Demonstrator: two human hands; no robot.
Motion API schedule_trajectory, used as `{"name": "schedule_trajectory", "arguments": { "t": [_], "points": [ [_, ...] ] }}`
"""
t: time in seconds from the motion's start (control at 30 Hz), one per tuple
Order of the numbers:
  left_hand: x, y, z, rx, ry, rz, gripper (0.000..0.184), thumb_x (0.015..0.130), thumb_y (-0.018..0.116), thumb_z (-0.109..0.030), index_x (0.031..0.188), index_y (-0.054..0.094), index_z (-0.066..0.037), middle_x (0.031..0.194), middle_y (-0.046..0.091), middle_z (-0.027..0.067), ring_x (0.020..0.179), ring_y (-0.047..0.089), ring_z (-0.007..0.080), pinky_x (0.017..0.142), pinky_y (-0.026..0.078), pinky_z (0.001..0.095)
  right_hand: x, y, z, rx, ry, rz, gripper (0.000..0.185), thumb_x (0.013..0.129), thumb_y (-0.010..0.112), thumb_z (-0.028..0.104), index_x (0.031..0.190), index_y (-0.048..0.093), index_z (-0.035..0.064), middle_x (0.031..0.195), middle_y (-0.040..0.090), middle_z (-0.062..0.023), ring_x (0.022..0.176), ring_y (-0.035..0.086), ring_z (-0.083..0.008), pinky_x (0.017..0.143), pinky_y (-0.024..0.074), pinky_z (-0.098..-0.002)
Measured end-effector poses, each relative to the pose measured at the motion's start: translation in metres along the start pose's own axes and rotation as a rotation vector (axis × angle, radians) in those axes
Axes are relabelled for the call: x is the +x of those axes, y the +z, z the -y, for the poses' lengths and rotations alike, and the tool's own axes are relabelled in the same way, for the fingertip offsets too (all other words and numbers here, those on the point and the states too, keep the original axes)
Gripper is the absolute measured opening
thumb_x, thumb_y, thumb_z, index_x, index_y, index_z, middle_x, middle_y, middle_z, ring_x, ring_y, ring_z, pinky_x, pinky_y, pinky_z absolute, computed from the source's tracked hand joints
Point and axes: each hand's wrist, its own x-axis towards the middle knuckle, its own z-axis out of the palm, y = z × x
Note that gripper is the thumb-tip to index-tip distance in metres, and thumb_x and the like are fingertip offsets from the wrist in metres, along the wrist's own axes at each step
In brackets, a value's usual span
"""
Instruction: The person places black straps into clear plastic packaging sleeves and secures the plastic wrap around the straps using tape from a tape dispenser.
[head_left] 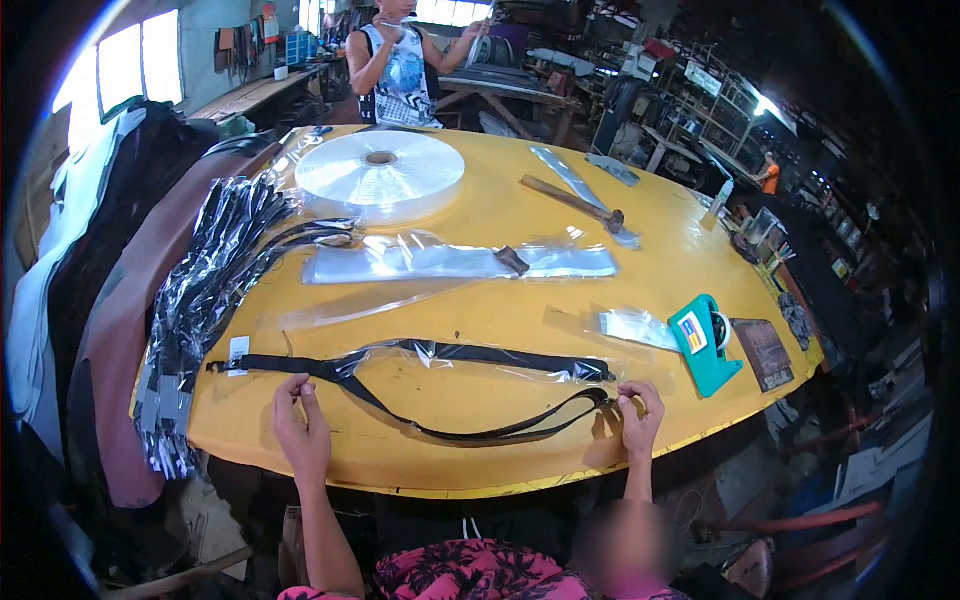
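Note:
A black strap [470,435] with a buckle and a white tag [239,355] at its left end lies across the yellow table. Its upper length is partly inside a clear plastic sleeve [440,358]; the lower length forms a long loop to the right. My left hand [302,428] is just below the strap near the tag, fingers loosely bent and apart, with nothing visible in them. At the loop's right end, my right hand [641,415] has its thumb and fingers pinched together on the strap's tip.
On the yellow table [380,470] are a large roll of clear film [400,165], a stack of plastic sleeves [400,264], a hammer [570,200], a green tape dispenser [706,345] and a dark block [762,355]. Bagged straps [185,330] hang over the left edge. Another person [400,75] stands beyond the table.

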Motion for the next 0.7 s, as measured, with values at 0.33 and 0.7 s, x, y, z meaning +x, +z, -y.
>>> {"name": "schedule_trajectory", "arguments": {
  "t": [0.33, 0.7],
  "points": [
    [-0.002, 0.001, 0.002, -0.037, -0.059, 0.073, 0.015, 0.100, 0.059, -0.004, 0.110, 0.066, 0.002, 0.098, 0.069, 0.0122, 0.089, 0.067, 0.0207, 0.079, 0.052, 0.0323, -0.006, 0.012, 0.001, -0.117, 0.085, -0.098, 0.013, 0.085, 0.064, -0.003, 0.096, 0.069, -0.0032, 0.090, 0.066, -0.0119, 0.085, 0.064, -0.0212, 0.079, 0.0510, -0.0305],
    [-0.003, 0.003, 0.002, 0.005, -0.200, 0.094, 0.018, 0.102, 0.059, -0.009, 0.115, 0.066, 0.001, 0.081, 0.058, 0.0034, 0.071, 0.053, 0.0089, 0.065, 0.050, 0.0239, -0.001, 0.012, 0.013, -0.307, 0.006, -0.045, 0.012, 0.079, 0.066, 0.000, 0.090, 0.072, 0.0026, 0.081, 0.068, -0.0124, 0.077, 0.065, -0.0296, 0.074, 0.0514, -0.0382]
  ]
}}
